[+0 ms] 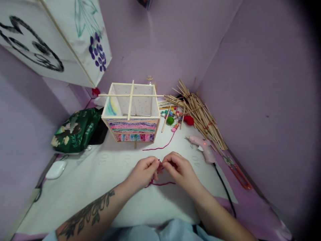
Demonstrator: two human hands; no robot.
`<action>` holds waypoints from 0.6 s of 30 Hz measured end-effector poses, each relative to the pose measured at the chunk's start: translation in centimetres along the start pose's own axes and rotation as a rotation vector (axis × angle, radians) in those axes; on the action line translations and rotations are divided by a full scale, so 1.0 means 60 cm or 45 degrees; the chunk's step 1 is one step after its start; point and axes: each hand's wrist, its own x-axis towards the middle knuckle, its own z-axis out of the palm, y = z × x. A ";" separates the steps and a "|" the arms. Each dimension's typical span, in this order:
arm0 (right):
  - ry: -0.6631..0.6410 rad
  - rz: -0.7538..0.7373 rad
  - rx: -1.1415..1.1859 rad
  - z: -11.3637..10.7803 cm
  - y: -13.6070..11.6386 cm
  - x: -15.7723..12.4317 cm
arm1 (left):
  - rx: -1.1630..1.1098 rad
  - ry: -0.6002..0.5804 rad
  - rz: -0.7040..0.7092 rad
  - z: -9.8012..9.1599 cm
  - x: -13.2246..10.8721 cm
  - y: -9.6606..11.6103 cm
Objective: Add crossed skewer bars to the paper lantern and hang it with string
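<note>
Both hands meet over the white table covering, fingertips almost touching. My left hand (147,168) pinches a dark red yarn (164,183), whose loose ends trail on the surface below. Close beside it, my right hand (177,164) is closed at the fingertips on the same yarn. Some of the yarn between the fingers is hidden. Beyond the hands stands an open box frame (135,130) with coloured stripes on its front and two crossed sticks on top. Another length of dark red yarn (170,142) curves over the table to the right of the box.
A pink glue gun (207,150) with a black cord and orange-handled scissors (239,175) lie right. Wooden sticks (203,117), a red yarn ball (188,120) and a green ball (170,120) are behind. Left are a green packet (75,130) and white case (56,169). A painted lantern (75,40) hangs upper left.
</note>
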 end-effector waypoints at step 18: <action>-0.133 0.071 0.590 0.000 0.025 0.002 | -0.166 -0.232 0.012 -0.006 -0.011 0.008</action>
